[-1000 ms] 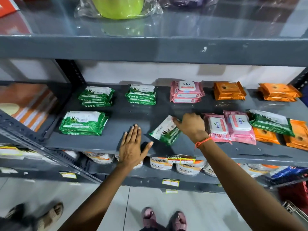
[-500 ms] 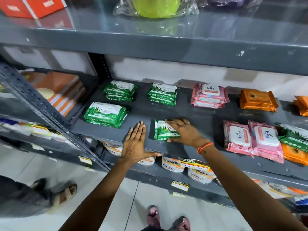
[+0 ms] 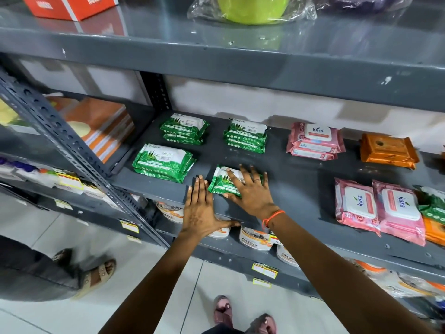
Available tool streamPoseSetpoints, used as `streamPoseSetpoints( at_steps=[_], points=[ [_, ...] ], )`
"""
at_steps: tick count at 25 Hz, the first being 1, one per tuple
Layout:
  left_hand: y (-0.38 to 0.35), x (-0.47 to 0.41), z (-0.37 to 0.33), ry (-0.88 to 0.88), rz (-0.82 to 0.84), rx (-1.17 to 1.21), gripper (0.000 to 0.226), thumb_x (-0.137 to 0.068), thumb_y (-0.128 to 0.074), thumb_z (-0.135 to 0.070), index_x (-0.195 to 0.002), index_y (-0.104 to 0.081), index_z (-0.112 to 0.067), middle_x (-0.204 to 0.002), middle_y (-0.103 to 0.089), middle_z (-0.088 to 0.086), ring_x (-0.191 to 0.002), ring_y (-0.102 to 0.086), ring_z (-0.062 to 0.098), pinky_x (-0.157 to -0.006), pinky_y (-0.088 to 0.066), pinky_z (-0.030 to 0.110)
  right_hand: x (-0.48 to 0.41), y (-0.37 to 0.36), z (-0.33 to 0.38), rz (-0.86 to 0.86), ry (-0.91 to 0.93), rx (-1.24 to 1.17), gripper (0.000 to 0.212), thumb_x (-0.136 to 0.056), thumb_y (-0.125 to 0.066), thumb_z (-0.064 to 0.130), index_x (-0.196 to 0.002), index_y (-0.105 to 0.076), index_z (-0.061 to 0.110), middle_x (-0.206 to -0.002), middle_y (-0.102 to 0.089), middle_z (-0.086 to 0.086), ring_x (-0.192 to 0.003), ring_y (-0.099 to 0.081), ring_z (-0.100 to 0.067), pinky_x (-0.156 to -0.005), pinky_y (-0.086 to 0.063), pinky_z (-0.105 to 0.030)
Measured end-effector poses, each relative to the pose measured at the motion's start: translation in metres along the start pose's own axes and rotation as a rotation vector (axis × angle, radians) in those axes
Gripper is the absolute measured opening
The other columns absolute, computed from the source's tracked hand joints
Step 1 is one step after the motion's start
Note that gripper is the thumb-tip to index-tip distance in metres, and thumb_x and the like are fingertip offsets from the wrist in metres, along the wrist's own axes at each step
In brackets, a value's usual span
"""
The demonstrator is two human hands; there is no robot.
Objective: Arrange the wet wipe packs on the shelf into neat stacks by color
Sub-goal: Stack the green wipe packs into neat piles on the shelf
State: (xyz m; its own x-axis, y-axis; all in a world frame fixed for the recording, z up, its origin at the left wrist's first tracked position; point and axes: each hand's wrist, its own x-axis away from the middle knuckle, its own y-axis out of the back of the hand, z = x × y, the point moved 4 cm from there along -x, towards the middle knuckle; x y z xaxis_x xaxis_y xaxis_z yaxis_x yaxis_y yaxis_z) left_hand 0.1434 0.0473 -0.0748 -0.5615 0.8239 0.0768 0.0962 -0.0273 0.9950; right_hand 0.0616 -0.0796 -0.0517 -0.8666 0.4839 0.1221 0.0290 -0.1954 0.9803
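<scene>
A single green wet wipe pack (image 3: 220, 183) lies near the front of the grey shelf (image 3: 301, 189). My right hand (image 3: 251, 192) rests flat on top of it, fingers spread, thumb at its front edge. My left hand (image 3: 199, 208) lies open on the shelf's front lip, fingertips just left of that pack. Three green stacks sit around it: back left (image 3: 184, 128), back middle (image 3: 245, 135), front left (image 3: 163, 162). A pink stack (image 3: 315, 141) and an orange stack (image 3: 387, 150) stand at the back right. Two loose pink packs (image 3: 356, 206) lie front right, with a green pack (image 3: 433, 206) over orange ones (image 3: 435, 231).
The upper shelf's edge (image 3: 240, 66) hangs low over the packs. A slanted slotted upright (image 3: 60, 141) crosses on the left. Tubs (image 3: 255, 239) fill the shelf below. Another person's sandalled foot (image 3: 98, 273) stands at the lower left, near my own feet (image 3: 240, 317).
My right hand carried the tilted green pack leftwards and laid it flat on the shelf, and now presses on it. My left hand stayed on the shelf's front lip. The view swung left.
</scene>
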Motion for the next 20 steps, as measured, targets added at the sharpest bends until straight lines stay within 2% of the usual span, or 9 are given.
streamPoseSetpoints(
  at_steps=[4, 9, 11, 13, 15, 20],
  points=[
    [0.001, 0.001, -0.001, 0.003, 0.003, -0.003, 0.15, -0.04, -0.009, -0.101, -0.145, -0.005, 0.006, -0.155, 0.012, 0.025, -0.145, 0.013, 0.033, -0.115, 0.011, 0.042, -0.002, 0.002, 0.002, -0.001, 0.001, 0.012, 0.071, -0.091, -0.033, 0.061, -0.15, -0.004, 0.036, -0.162, -0.01, -0.004, -0.149, -0.004, -0.034, -0.117, -0.004, -0.065],
    [-0.003, 0.003, 0.0, 0.014, 0.005, 0.025, 0.15, -0.04, -0.005, -0.101, -0.144, -0.01, 0.007, -0.155, 0.009, 0.027, -0.145, 0.011, 0.036, -0.12, -0.001, 0.047, -0.002, 0.004, 0.006, -0.004, -0.021, 0.009, 0.077, -0.088, -0.033, 0.066, -0.151, -0.002, 0.034, -0.163, -0.008, -0.005, -0.15, -0.005, -0.033, -0.117, -0.003, -0.064],
    [-0.004, 0.008, 0.002, 0.064, -0.06, 0.104, 0.151, -0.042, -0.005, -0.102, -0.144, -0.005, 0.009, -0.155, 0.004, 0.028, -0.145, 0.004, 0.037, -0.12, -0.007, 0.048, 0.005, 0.011, -0.002, -0.054, -0.045, -0.048, 0.078, -0.089, -0.032, 0.064, -0.151, 0.001, 0.03, -0.163, -0.006, -0.007, -0.15, -0.004, -0.031, -0.118, -0.002, -0.061],
    [-0.001, 0.016, -0.003, 0.106, -0.125, 0.169, 0.147, -0.047, -0.01, -0.101, -0.144, 0.0, 0.009, -0.155, 0.0, 0.028, -0.145, 0.001, 0.037, -0.119, -0.006, 0.045, 0.02, 0.019, -0.018, -0.102, -0.062, -0.091, 0.072, -0.093, -0.031, 0.058, -0.152, -0.002, 0.027, -0.163, -0.008, -0.007, -0.151, -0.004, -0.028, -0.12, 0.0, -0.057],
    [0.003, 0.023, -0.017, 0.095, -0.184, 0.17, 0.136, -0.056, -0.016, -0.097, -0.145, -0.001, 0.006, -0.155, -0.002, 0.028, -0.145, 0.0, 0.036, -0.118, -0.005, 0.044, 0.039, 0.026, -0.041, -0.149, -0.083, -0.095, 0.067, -0.096, -0.032, 0.052, -0.152, -0.009, 0.024, -0.162, -0.012, -0.006, -0.151, -0.006, -0.025, -0.121, 0.0, -0.054],
    [0.014, 0.024, -0.109, -0.137, -0.276, 0.153, 0.096, -0.084, -0.021, -0.074, -0.148, -0.008, -0.004, -0.158, -0.005, 0.017, -0.147, -0.003, 0.027, -0.119, 0.001, 0.039, 0.093, 0.043, -0.12, -0.3, -0.22, -0.091, 0.059, -0.095, -0.042, 0.043, -0.147, -0.029, 0.017, -0.156, -0.03, -0.011, -0.147, -0.021, -0.031, -0.122, -0.005, -0.05]
  ],
)
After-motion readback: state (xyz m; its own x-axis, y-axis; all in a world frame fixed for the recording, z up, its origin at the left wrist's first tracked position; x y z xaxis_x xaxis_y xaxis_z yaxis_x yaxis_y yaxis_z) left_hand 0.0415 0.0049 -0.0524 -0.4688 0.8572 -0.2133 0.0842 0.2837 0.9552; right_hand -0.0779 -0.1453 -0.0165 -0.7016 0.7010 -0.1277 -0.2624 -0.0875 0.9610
